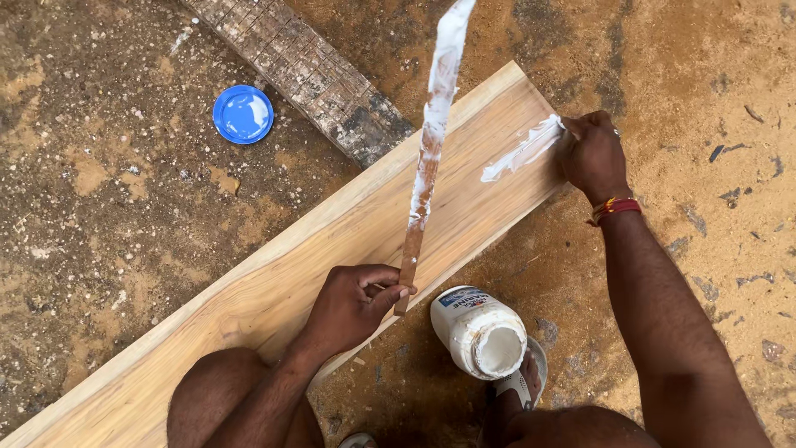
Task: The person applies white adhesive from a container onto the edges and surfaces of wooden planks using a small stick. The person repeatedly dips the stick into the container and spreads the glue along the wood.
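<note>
A long pale wooden plank (332, 241) lies slantwise on the sandy ground. My left hand (356, 303) grips the lower end of a thin wooden stick (431, 133) coated with white glue, held upright over the plank. My right hand (593, 153) presses its fingers on the plank's far end, in a smear of white glue (522, 151). A red thread band circles that wrist. An open white glue jar (481, 332) stands on the ground beside the plank, between my knees.
The jar's blue lid (243, 114) lies upside down on the ground at upper left. A dark weathered board (307, 70) stained with white lies beyond the plank. My knee (217, 398) and a sandal (522, 383) are at the bottom edge.
</note>
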